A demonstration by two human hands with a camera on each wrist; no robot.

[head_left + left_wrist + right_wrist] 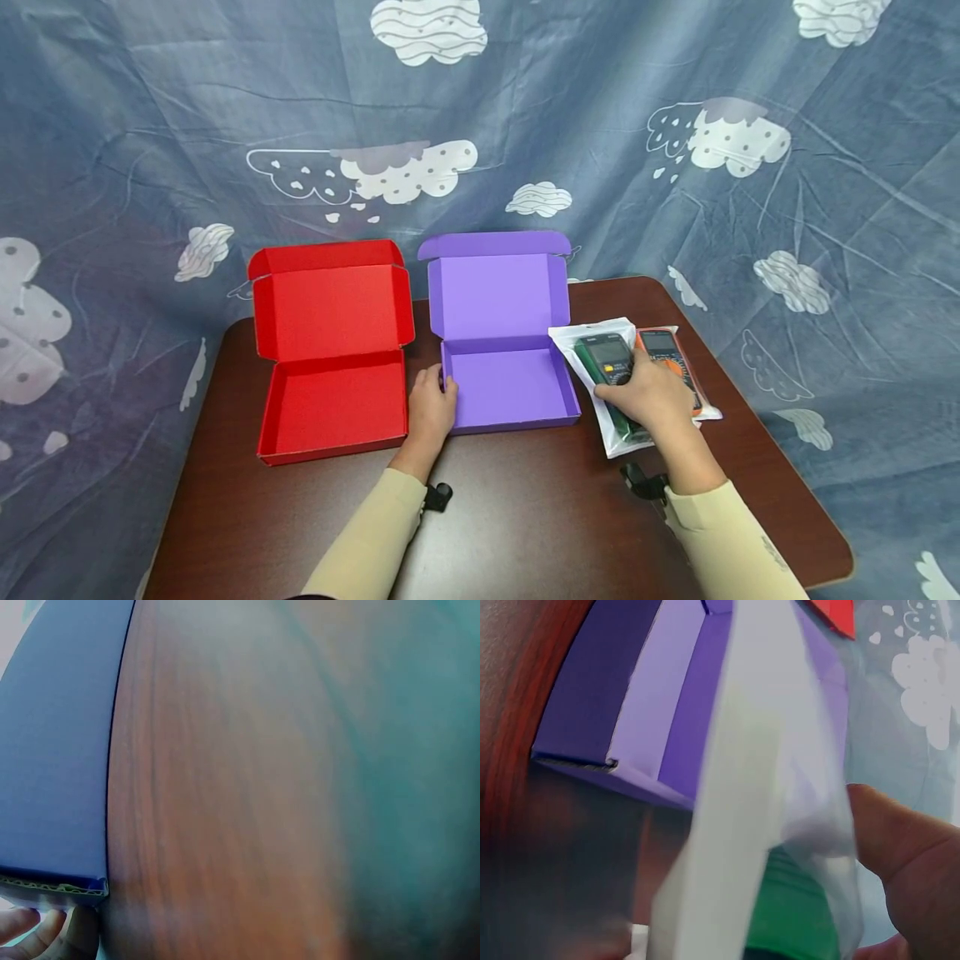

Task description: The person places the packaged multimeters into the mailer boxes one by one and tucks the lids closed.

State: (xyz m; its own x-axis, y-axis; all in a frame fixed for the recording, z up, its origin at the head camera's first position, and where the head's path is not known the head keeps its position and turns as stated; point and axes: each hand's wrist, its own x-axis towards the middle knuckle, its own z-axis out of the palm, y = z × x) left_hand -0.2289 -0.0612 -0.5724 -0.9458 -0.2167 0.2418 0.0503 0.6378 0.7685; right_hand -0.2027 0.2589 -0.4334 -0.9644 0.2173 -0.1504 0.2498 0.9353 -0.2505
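Observation:
My right hand (656,396) grips a dark green multimeter (606,352) packed in a white-edged clear plastic bag (611,437), to the right of the purple box. In the right wrist view the thumb lies against the bag, with green (791,907) showing through it. Beside it, partly covered by that hand, lies an orange multimeter (660,342) in a clear bag. My left hand (431,408) holds the left wall of the open purple cardboard box (510,387), fingers hooked over the wall; fingertips (49,934) show at the box edge in the left wrist view.
An open red cardboard box (337,404) stands left of the purple one, its lid raised. Both boxes sit on a dark brown wooden table (525,517). A blue curtain (600,100) with white clouds hangs close behind the table and along its sides.

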